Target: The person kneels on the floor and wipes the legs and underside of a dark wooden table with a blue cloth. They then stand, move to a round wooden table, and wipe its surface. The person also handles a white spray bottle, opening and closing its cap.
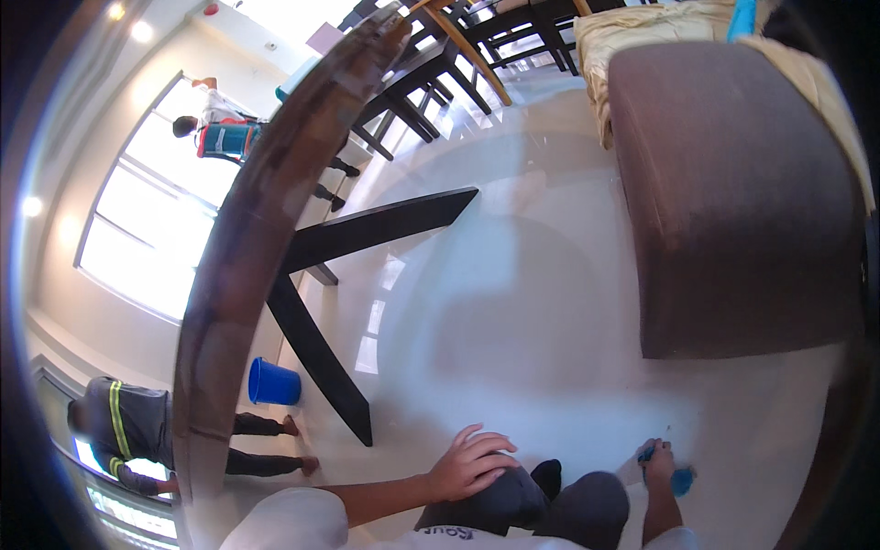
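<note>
My left hand lies over my bent knee, palm down, its fingers stretched out and holding nothing. Low on the right, my right hand is closed around a small blue object with a dark part and a rounded blue end, down at the glossy pale floor. Its exact kind is too small and blurred to make out. A few tiny dark specks lie on the floor just beyond that hand.
A dark table with slanted black legs stands left. Right is a brown upholstered seat with beige cloth. A blue bucket and two people are beyond the table; dark chairs stand farther off.
</note>
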### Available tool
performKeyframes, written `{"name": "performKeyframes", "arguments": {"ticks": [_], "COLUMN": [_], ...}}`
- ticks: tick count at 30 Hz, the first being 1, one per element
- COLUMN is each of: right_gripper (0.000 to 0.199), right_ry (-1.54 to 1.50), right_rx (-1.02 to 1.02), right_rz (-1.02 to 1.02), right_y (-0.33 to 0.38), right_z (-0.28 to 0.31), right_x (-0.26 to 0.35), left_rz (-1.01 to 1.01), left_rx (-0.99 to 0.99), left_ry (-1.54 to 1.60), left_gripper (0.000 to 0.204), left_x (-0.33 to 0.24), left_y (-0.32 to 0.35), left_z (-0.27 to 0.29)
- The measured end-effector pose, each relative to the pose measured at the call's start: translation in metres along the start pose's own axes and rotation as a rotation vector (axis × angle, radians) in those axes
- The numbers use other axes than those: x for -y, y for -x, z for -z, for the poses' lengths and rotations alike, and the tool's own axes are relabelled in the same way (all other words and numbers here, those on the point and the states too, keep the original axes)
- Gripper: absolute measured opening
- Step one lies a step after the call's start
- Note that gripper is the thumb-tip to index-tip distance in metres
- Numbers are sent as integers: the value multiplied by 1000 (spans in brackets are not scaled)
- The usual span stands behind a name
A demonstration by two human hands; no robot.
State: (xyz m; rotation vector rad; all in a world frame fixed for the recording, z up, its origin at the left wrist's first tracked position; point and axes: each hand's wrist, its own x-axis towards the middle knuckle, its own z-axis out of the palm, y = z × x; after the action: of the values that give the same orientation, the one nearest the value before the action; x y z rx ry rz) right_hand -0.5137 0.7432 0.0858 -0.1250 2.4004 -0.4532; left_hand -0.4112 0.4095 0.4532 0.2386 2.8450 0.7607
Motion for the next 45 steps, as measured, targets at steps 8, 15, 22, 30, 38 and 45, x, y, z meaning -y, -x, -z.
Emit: {"name": "performKeyframes", "arguments": {"ticks": [8, 15, 22, 30, 38, 45], "right_gripper": [85, 61, 72, 41, 28, 38], "right_ry": [-177, -464, -268, -835, -760, -1389], "right_rx": [256, 99, 125, -9, 101, 383], "right_rz": [-201, 306, 190, 263, 602, 568], "right_y": [-6, 141, 302, 326, 312, 269], "right_z": [20, 167, 367, 506, 559, 642], "right_x": [128, 263, 259, 370, 439, 458], "left_rz": [57, 288, 136, 310, 426, 390], "left_rx": [137, 310, 591, -223, -608, -622], "left_ry": [31, -103, 1000, 890, 1156, 1082], "left_gripper": [37, 50, 45, 26, 22, 23], "left_x": [-15, -67, -170, -153, -153, -182], "left_y": [11, 48, 54, 55, 33, -19], "left_z": [-5, 42, 241, 368, 412, 433]}}
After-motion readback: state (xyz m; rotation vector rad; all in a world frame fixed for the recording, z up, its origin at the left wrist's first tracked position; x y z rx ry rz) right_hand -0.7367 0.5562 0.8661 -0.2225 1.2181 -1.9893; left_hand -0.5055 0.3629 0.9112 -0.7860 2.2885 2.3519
